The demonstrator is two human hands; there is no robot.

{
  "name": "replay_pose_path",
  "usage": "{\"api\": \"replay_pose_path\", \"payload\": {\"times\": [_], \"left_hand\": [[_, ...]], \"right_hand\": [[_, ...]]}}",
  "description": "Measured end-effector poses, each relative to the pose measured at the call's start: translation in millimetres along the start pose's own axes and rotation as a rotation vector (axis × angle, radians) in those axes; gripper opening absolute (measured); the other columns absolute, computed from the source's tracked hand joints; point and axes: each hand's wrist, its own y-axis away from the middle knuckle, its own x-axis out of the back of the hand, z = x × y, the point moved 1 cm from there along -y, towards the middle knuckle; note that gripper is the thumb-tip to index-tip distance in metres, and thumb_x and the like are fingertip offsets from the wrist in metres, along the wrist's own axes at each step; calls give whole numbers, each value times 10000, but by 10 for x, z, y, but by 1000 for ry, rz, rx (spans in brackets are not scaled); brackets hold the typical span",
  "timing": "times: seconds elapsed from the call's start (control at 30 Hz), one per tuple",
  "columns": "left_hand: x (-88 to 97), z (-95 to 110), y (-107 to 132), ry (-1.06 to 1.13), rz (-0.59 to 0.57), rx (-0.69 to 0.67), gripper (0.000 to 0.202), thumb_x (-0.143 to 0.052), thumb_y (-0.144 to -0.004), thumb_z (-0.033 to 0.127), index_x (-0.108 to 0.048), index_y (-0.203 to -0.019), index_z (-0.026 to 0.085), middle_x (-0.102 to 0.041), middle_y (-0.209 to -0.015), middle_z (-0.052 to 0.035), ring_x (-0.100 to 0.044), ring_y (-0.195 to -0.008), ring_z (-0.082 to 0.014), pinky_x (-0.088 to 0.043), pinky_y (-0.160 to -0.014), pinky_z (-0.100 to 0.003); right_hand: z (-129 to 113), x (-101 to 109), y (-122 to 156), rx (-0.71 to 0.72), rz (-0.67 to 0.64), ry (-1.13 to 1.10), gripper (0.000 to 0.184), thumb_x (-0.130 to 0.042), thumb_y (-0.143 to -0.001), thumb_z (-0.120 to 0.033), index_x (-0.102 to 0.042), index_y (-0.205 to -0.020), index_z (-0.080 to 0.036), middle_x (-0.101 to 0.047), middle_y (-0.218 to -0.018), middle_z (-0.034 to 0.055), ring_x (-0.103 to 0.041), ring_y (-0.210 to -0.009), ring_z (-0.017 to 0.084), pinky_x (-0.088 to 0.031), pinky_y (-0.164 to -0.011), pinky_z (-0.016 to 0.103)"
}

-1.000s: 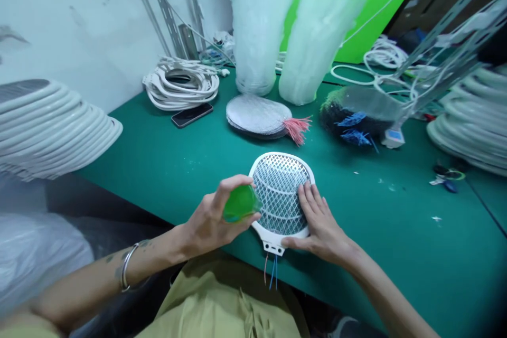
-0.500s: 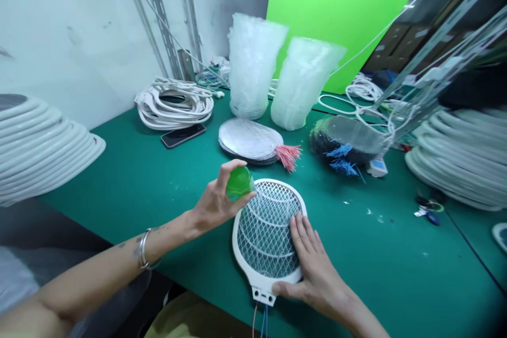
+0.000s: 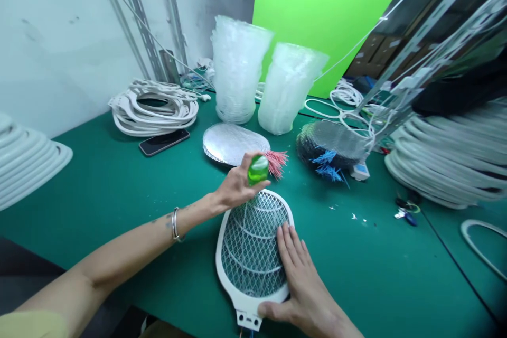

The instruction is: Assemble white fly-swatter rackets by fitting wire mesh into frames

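A white electric fly swatter head (image 3: pixel 252 253) with a diamond mesh lies in front of me, its narrow base toward me and thin wires below it. My left hand (image 3: pixel 234 188) is closed on a green see-through rounded piece (image 3: pixel 258 170), pinched between thumb and fingers above the far end of the head. What kind of piece it is I cannot tell. My right hand (image 3: pixel 304 282) rests flat and open on the head's right side, fingertips on the rim and mesh, thumb by the base.
Behind the head lie stacked mesh sheets with pink wires (image 3: pixel 233 143) and others with blue wires (image 3: pixel 332 142). Two translucent stacks (image 3: pixel 240 71) stand farther back. A phone (image 3: pixel 164 142) lies beside stacked white frames (image 3: pixel 154 111). More white frames (image 3: pixel 447 163) and keys (image 3: pixel 406 211) are at right.
My left hand has carried the green piece toward the far end of the swatter head. The right hand stays on the rim. The whole view has shifted slightly.
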Motion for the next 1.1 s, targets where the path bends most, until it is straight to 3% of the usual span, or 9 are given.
{"api": "replay_pose_path", "payload": {"times": [0.13, 0.33, 0.47, 0.53, 0.77, 0.83, 0.97, 1.03, 1.1], "left_hand": [[-237, 58, -46, -46, -122, -129, 576, -657, -823, 277, -342, -1304, 239, -614, -1033, -42, -632, -732, -147, -498, -656, -252], [-464, 220, -119, 16, -118, -212, 591, -647, -834, 283, -330, -1331, 242, -588, -1043, -46, -605, -747, -140, -478, -663, -241], [-596, 291, -166, 7, -240, -127, 578, -666, -800, 237, -362, -1291, 252, -593, -984, -17, -596, -724, -141, -471, -664, -251], [-643, 332, -166, 73, -232, -75, 592, -668, -802, 243, -346, -1299, 255, -589, -939, -2, -592, -718, -139, -473, -673, -253], [-832, 421, -44, 151, -363, -97, 623, -670, -765, 202, -395, -1321, 249, -582, -888, -2, -588, -699, -143, -490, -690, -287], [-798, 406, -45, 302, -314, 20, 639, -701, -758, 218, -382, -1311, 255, -580, -877, 2, -601, -712, -150, -507, -670, -284], [-489, 415, -26, 693, -14, 163, 640, -754, -756, 290, -366, -1264, 269, -585, -1055, -46, -634, -886, -184, -550, -748, -310], [-304, 433, 48, 731, 66, 171, 652, -769, -748, 283, -369, -1263, 266, -592, -1088, -54, -634, -956, -204, -547, -824, -350], [-173, 457, 170, 718, 50, 191, 681, -780, -739, 263, -359, -1274, 259, -606, -1061, -52, -640, -978, -222, -548, -854, -380]], "right_hand": [[-63, 64, 15, -16, -21, -8, 1312, -627, -607, -746, 123, -1498, -141, 232, -1547, 51, 216, -1412, 246, 74, -1163, 449], [-110, 110, 14, -25, -51, -8, 1324, -605, -596, -773, 116, -1491, -116, 243, -1540, 53, 237, -1403, 237, 80, -1160, 451], [-81, 67, 4, -5, -20, -1, 1369, -619, -563, -801, 107, -1492, -105, 232, -1545, 71, 232, -1406, 242, 78, -1161, 451], [-70, 52, 0, 9, -13, -3, 1387, -631, -549, -804, 102, -1494, -100, 206, -1555, 89, 223, -1410, 247, 67, -1164, 457], [-73, 61, -13, -12, -6, 33, 1390, -636, -547, -799, 81, -1498, -83, 140, -1572, 116, 194, -1415, 276, 72, -1164, 476], [-84, 63, 0, 11, 8, 51, 1340, -605, -591, -793, 87, -1498, -90, 144, -1567, 109, 192, -1415, 270, 67, -1162, 492], [-72, 131, 44, 83, 53, 109, 1234, -549, -675, -782, 42, -1508, -89, 137, -1552, 118, 145, -1426, 275, 31, -1162, 521], [-25, 240, 43, 150, 66, 154, 1091, -524, -761, -723, -76, -1515, -74, 27, -1562, 147, 42, -1444, 281, -35, -1172, 508], [62, 397, 2, 245, 82, 193, 813, -474, -887, -574, -224, -1503, -106, -175, -1554, 142, -158, -1441, 266, -179, -1168, 463]]}}
